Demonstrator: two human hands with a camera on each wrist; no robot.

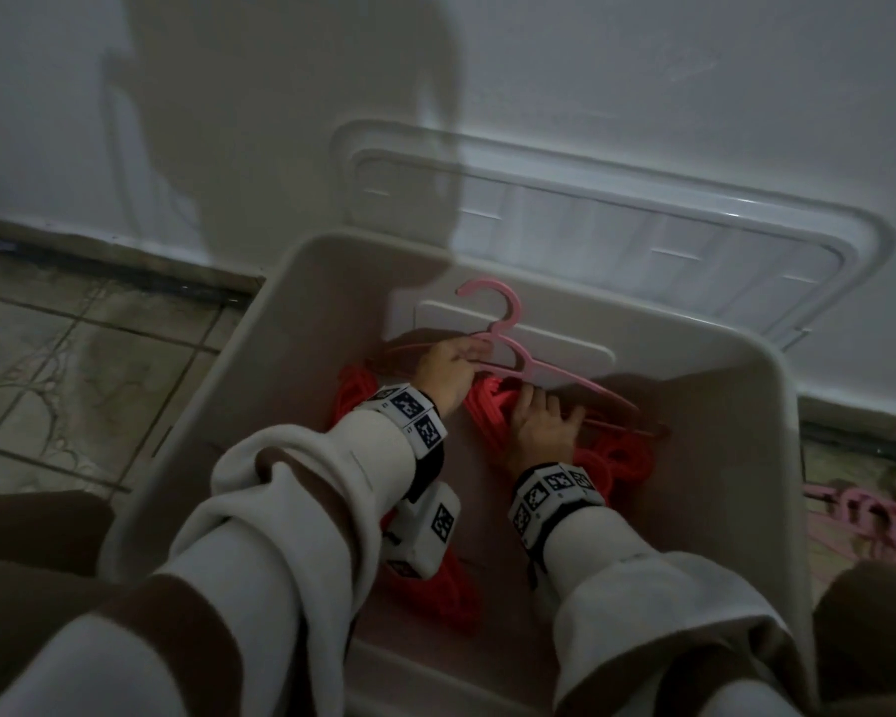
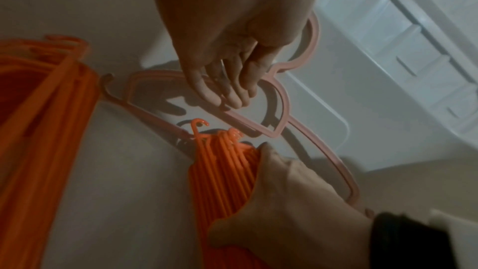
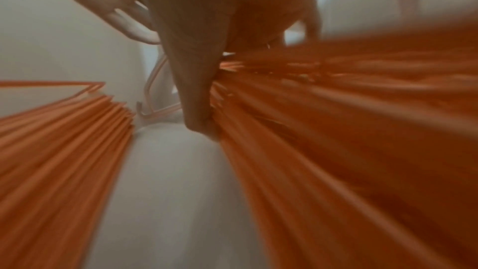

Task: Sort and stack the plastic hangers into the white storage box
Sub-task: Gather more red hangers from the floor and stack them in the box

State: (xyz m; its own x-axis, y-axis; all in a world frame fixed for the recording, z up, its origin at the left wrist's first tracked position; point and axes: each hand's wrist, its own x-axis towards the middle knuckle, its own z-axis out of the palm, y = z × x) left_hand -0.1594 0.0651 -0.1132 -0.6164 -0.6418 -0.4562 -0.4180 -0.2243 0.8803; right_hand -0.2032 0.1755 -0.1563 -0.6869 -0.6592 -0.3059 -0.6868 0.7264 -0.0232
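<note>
Both hands are down inside the white storage box (image 1: 777, 385). My left hand (image 1: 446, 372) (image 2: 227, 85) curls its fingers round the upper bar of a pink hanger (image 1: 492, 302) (image 2: 282, 105), which stands tilted against the far wall with its hook up. My right hand (image 1: 539, 424) (image 2: 287, 197) straddles a tight stack of orange hangers (image 1: 616, 463) (image 2: 222, 175) (image 3: 336, 140). Its thumb (image 3: 199, 99) presses one side of the stack and the fingers go over the top. A second orange stack (image 1: 353, 390) (image 2: 38, 109) (image 3: 64, 140) lies at the left of the box.
The box's white lid (image 1: 668, 240) leans against the wall behind it. A loose heap of pink hangers (image 1: 875, 520) lies on the tiled floor (image 1: 73, 354) to the right of the box. My knees flank the box's near edge.
</note>
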